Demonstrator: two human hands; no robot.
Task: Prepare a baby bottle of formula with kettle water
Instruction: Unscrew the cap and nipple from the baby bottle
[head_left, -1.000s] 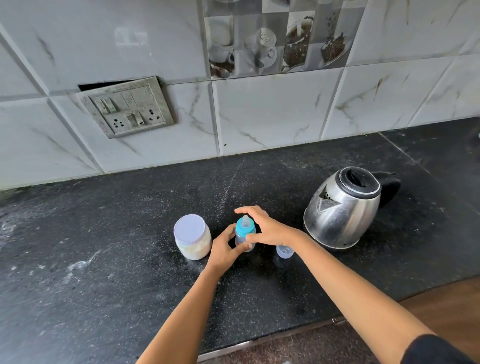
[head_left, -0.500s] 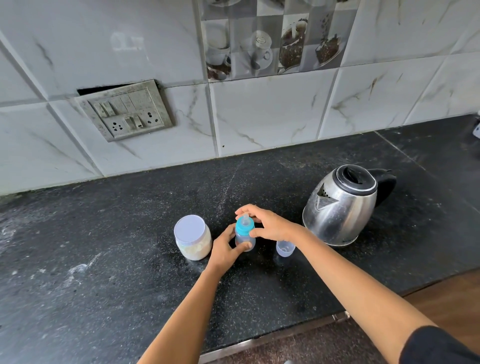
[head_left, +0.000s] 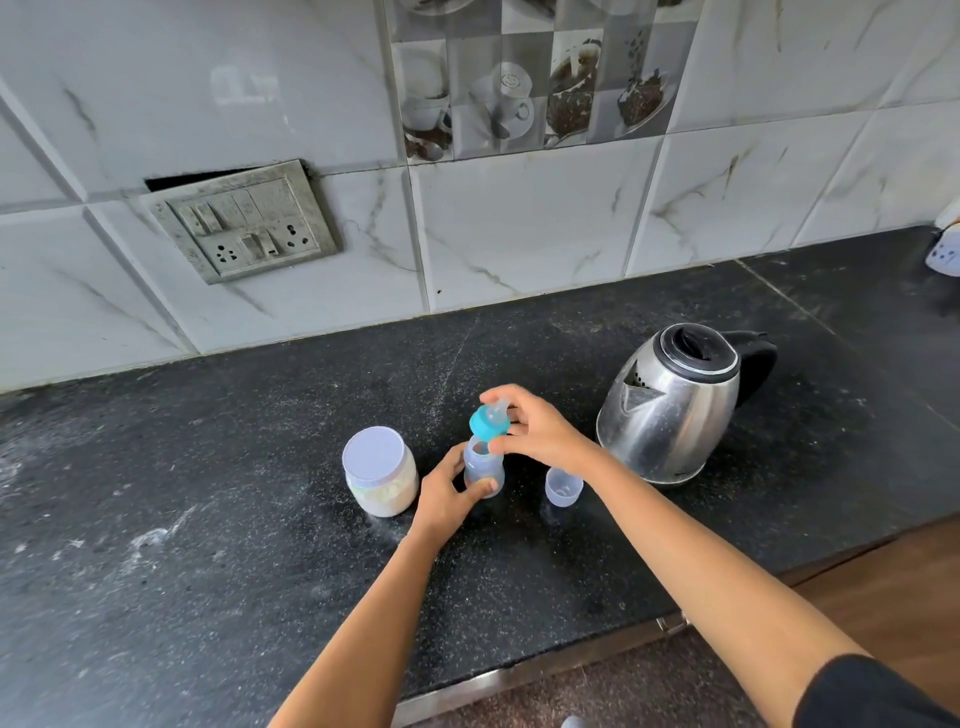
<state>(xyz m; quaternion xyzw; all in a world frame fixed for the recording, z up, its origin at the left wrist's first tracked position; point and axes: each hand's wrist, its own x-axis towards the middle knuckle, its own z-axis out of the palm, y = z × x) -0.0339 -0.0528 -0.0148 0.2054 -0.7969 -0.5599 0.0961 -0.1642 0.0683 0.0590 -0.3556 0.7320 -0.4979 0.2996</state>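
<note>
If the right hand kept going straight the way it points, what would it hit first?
Likely nothing nearby: the right hand points left and away, behind the powder jar, over bare counter to the tiled wall. Depth is unclear.

The jar (head_left: 380, 470) is crowding the bottle's (head_left: 483, 465) left; the small cup (head_left: 563, 486) and kettle (head_left: 670, 405) are hemming its right — bare counter (head_left: 208, 519) is lying open near and far.

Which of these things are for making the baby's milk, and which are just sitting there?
For the milk:
baby bottle, gripped by the left hand
teal teat top, held just above it by the right hand
powder jar
kettle
clear cap

Just sitting there:
wall switch plate
white thing at the right edge of the counter
</note>
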